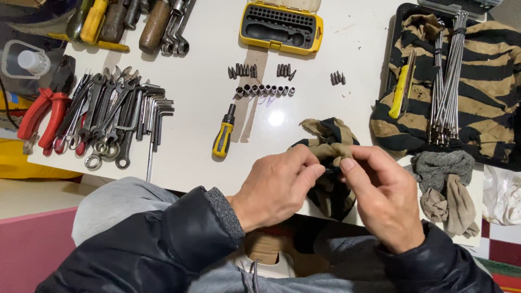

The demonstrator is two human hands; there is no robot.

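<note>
both hands, left hand [279, 187] and right hand [380, 195], pinch a striped rag [325, 142] between closed fingertips above the white table [201, 92], near a yellow-handled screwdriver [223, 133].

1. I see bright, even light from overhead across the glossy white desk [206, 108].
2. A round glare spot sits on it beside the yellow-and-black screwdriver [224, 133].
3. Shadows fall short and soft.
4. Focus is sharp; the edges bend slightly.
</note>
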